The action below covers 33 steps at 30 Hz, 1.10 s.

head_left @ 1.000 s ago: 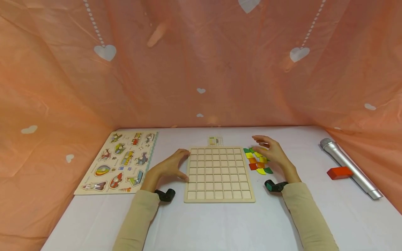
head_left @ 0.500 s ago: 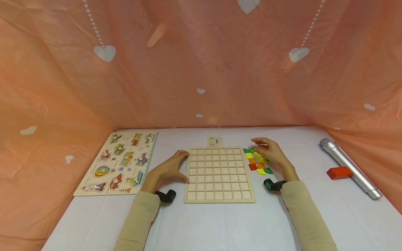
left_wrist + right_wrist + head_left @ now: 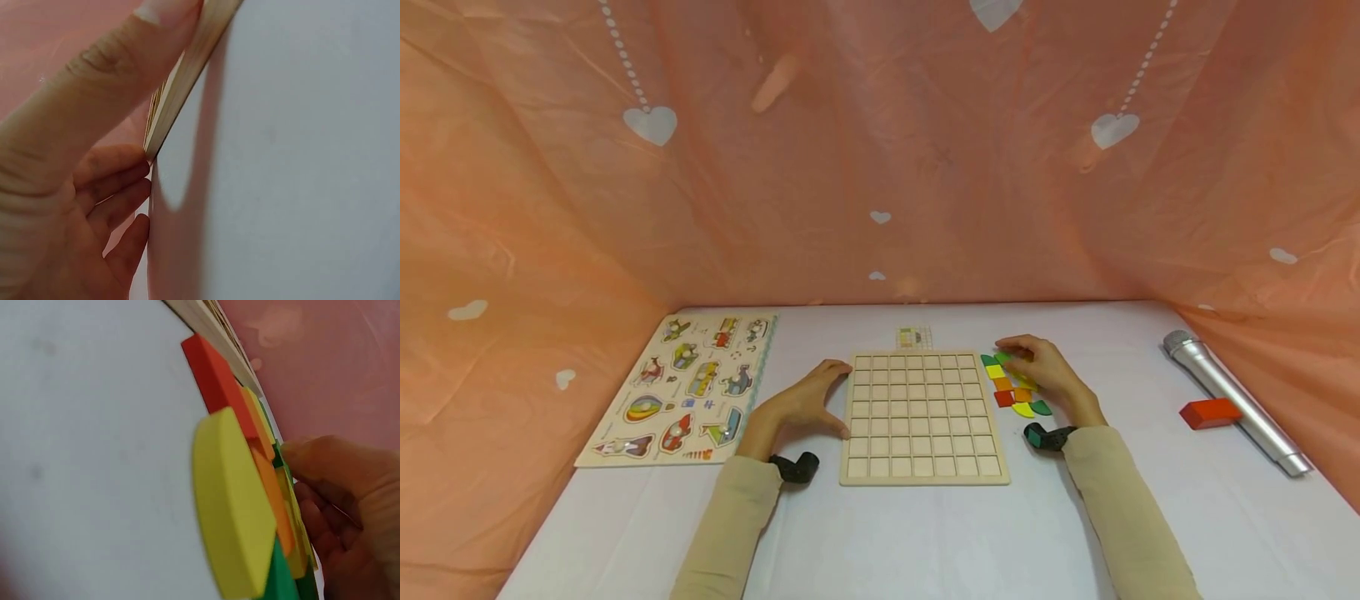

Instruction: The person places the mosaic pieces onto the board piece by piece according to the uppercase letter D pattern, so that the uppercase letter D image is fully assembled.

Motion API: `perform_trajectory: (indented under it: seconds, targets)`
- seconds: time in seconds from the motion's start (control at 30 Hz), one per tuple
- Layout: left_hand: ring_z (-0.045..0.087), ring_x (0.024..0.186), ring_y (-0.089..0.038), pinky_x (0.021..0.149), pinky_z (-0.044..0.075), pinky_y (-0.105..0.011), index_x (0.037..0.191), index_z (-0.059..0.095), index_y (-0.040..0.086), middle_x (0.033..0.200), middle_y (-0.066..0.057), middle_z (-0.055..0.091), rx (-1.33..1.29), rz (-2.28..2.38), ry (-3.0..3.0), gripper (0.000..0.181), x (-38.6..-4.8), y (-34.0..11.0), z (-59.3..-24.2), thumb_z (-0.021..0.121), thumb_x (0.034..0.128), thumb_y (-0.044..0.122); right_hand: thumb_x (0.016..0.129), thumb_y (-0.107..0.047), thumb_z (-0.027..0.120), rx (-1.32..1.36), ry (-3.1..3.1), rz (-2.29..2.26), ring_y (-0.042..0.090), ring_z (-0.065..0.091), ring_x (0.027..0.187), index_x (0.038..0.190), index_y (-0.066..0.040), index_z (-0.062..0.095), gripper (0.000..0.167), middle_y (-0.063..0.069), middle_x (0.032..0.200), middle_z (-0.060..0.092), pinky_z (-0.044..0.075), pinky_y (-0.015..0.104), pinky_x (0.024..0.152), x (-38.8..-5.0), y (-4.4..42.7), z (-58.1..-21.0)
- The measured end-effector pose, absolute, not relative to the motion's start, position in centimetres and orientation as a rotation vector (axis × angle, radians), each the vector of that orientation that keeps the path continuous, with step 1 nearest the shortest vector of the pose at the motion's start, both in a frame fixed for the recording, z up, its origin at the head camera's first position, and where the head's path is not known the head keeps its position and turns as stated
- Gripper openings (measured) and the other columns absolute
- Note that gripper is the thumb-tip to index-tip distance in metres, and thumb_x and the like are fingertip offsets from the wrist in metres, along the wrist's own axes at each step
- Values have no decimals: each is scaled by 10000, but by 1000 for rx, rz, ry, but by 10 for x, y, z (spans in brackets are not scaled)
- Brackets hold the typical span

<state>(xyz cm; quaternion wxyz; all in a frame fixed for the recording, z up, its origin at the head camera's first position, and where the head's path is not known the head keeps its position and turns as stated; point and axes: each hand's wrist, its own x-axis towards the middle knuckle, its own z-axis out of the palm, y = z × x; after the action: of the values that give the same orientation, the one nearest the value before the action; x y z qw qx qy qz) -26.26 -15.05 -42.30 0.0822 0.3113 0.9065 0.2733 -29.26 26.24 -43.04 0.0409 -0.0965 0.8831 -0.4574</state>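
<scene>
A wooden grid board (image 3: 917, 408) with rows of square recesses lies in the middle of the white table. My left hand (image 3: 805, 398) rests at its left side, thumb and fingers spread apart along the edge; the left wrist view shows the thumb (image 3: 106, 75) against the board's side. Right of the board lies a cluster of flat coloured pieces, among them a red square (image 3: 1003, 399), an orange square (image 3: 1022, 395) and a yellow curved piece (image 3: 231, 506). My right hand (image 3: 1047, 368) is over the far pieces, thumb near a green one. Its fingertips are partly hidden.
A small printed pattern card (image 3: 913, 337) lies behind the board. A picture puzzle board (image 3: 681, 392) is at the left. On the right are a silver microphone (image 3: 1240, 404) and a red block (image 3: 1211, 413). An orange curtain (image 3: 880, 167) surrounds the table.
My right hand has lowered and shifted slightly left and nearer over the coloured pieces, its fingers drawing closer to them. My left hand has stayed at the board's edge.
</scene>
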Motion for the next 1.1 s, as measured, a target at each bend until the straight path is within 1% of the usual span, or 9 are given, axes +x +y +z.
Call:
perform_trajectory:
  seconds: [0.2, 0.63, 0.73, 0.77, 0.87, 0.97, 1.0, 1.1]
  targets:
    - [319, 1311, -345, 1099, 271, -454, 1365, 351, -75, 1376, -212, 347, 960, 812, 2706, 1047, -263, -152, -423, 888, 571, 346, 860, -25, 626, -321, 2735, -1375, 366, 456, 1160, 1216, 15, 573, 363, 212, 1262, 512, 358, 508, 1034, -295, 259, -432]
    - [307, 1324, -331, 1107, 263, -439, 1366, 353, -71, 1394, -203, 336, 910, 827, 2697, 1041, -258, -147, -419, 893, 570, 327, 870, -38, 632, -410, 2860, -1291, 344, 501, 1088, 1158, 27, 619, 296, 194, 1173, 534, 405, 494, 991, -292, 256, -432]
    - [302, 1325, -337, 1110, 257, -438, 1362, 355, -77, 1393, -207, 334, 923, 848, 2692, 1056, -260, -148, -421, 886, 568, 373, 879, -32, 618, -453, 2906, -1232, 346, 502, 1070, 1143, 29, 627, 271, 198, 1155, 539, 407, 503, 978, -293, 255, -432]
    - [317, 1312, -337, 1104, 275, -422, 1352, 364, -77, 1379, -206, 344, 950, 841, 2704, 1054, -260, -149, -422, 874, 573, 416, 883, -35, 613, -453, 2910, -1226, 344, 502, 1061, 1141, 30, 627, 266, 199, 1149, 539, 408, 504, 974, -293, 255, -432]
    - [323, 1302, -350, 1101, 278, -426, 1344, 365, -87, 1366, -216, 350, 980, 861, 2701, 1067, -260, -151, -424, 860, 573, 460, 899, -61, 600, -412, 2897, -1243, 339, 500, 1047, 1147, 33, 618, 266, 205, 1146, 535, 416, 494, 967, -293, 253, -429]
    - [328, 1301, -348, 1098, 285, -428, 1349, 368, -78, 1367, -210, 356, 968, 847, 2706, 1052, -260, -151, -424, 868, 576, 432, 910, -99, 598, -356, 2871, -1300, 331, 504, 1038, 1161, 39, 602, 286, 205, 1147, 526, 436, 477, 954, -292, 248, -424]
    - [314, 1315, -347, 1105, 268, -444, 1361, 359, -75, 1382, -210, 347, 940, 851, 2695, 1055, -261, -151, -424, 879, 573, 396, 909, -109, 603, -360, 2882, -1303, 334, 511, 1029, 1159, 40, 602, 291, 206, 1140, 530, 446, 474, 940, -292, 246, -421]
    - [312, 1321, -334, 1105, 270, -438, 1372, 354, -61, 1392, -199, 345, 916, 807, 2709, 1047, -261, -150, -423, 882, 578, 370, 901, -127, 618, -427, 2931, -1296, 334, 529, 1007, 1157, 41, 608, 306, 198, 1116, 545, 462, 478, 911, -291, 236, -412]
